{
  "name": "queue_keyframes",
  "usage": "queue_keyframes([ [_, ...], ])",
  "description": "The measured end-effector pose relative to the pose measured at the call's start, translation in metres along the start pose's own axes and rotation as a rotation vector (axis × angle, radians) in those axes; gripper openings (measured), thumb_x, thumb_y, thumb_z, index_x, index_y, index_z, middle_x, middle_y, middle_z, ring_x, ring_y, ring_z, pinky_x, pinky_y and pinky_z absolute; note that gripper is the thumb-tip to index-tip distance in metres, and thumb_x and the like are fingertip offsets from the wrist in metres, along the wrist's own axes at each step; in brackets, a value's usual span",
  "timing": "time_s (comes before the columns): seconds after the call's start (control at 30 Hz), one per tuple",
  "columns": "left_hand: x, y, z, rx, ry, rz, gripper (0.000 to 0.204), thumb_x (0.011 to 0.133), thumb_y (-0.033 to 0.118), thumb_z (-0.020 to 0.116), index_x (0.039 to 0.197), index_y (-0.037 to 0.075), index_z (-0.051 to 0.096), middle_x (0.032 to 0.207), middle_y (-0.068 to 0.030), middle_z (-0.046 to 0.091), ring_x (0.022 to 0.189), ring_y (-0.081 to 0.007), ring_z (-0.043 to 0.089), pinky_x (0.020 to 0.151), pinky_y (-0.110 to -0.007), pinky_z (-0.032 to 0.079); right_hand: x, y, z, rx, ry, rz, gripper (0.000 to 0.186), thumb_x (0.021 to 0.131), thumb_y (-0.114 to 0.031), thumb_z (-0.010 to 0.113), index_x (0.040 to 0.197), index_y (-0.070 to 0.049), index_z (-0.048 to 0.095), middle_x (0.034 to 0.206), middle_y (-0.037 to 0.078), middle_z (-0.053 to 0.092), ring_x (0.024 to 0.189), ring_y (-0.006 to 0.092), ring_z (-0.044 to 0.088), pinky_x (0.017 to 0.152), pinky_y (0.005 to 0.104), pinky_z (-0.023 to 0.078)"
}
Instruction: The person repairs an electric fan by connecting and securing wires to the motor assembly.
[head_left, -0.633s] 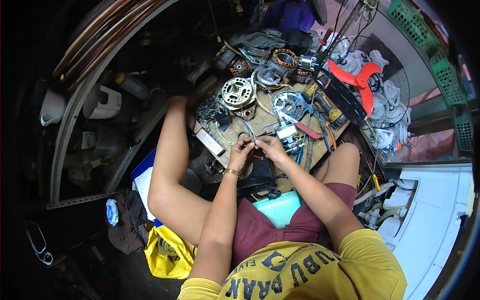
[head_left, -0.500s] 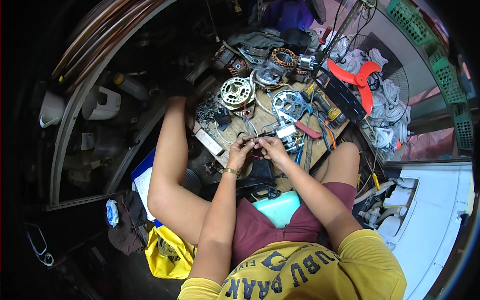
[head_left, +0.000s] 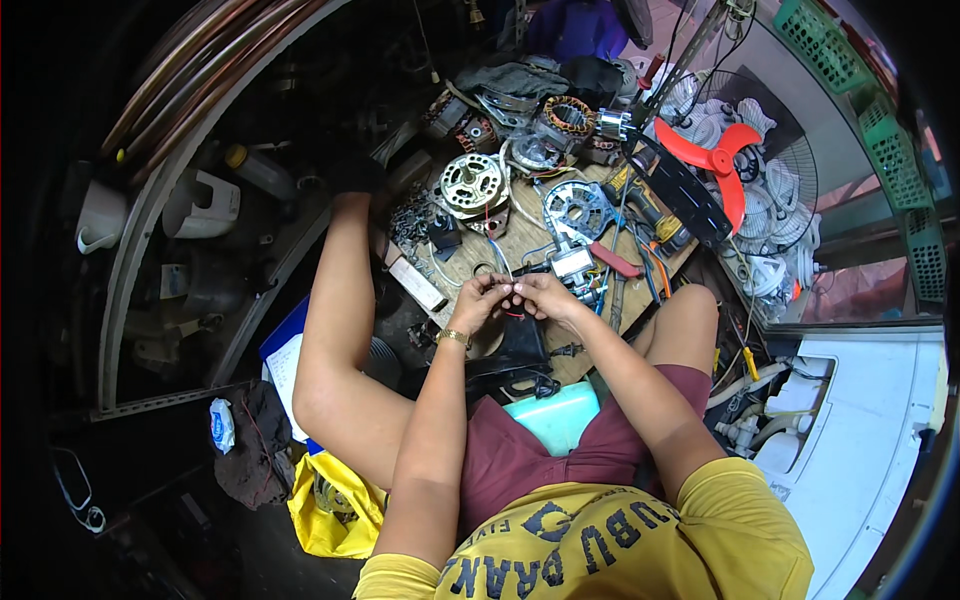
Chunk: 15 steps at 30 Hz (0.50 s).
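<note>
Here, left hand [head_left: 484, 301] and right hand [head_left: 546, 298], equally near, seem to pinch the near end of a thin white wire [head_left: 508, 264], which runs lengthwise away from them above the counter [head_left: 525, 240].

I register large dark lettering [head_left: 627, 535] and an emblem [head_left: 548, 520] across the yellow T-shirt [head_left: 600, 555]. Print on the blue-and-white packet [head_left: 222, 425] and script on the white paper sheet [head_left: 284, 375] remain too small for me to resolve.
</note>
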<state>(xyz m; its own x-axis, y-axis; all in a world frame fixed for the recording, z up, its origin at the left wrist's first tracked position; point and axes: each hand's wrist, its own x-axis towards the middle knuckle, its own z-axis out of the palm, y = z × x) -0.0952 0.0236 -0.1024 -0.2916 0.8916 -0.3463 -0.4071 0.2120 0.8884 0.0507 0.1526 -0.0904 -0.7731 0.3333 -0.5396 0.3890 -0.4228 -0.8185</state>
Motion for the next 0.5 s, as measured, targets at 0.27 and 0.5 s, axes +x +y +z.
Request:
queue_keyframes([
  [0.27, 0.005, 0.012, 0.001, -0.019, 0.006, 0.012, 0.013, 0.096, 0.015, 0.069, 0.103, 0.005, 0.068, 0.082, -0.0012, 0.070, 0.069, -0.0085, 0.065, 0.054, -0.021, 0.048, 0.016, 0.005, -0.006, -0.192, 0.016, -0.290, 0.015, 0.098, -0.015, 0.064, 0.101, -0.002, 0.067, 0.083, -0.001, 0.067, 0.062, 0.0059, 0.053, 0.057, 0.0227, 0.043],
  [0.5, -0.007, 0.007, 0.007, -0.217, 0.174, 0.152, 0.011, 0.097, 0.014, 0.068, 0.101, 0.003, 0.067, 0.092, -0.0022, 0.069, 0.077, -0.0086, 0.065, 0.070, -0.024, 0.053, -0.004, -0.022, 0.023, -0.442, 0.288, -0.425, 0.013, 0.087, -0.013, 0.073, 0.083, -0.001, 0.072, 0.078, 0.006, 0.071, 0.067, 0.0128, 0.063, 0.065, 0.0303, 0.050],
])
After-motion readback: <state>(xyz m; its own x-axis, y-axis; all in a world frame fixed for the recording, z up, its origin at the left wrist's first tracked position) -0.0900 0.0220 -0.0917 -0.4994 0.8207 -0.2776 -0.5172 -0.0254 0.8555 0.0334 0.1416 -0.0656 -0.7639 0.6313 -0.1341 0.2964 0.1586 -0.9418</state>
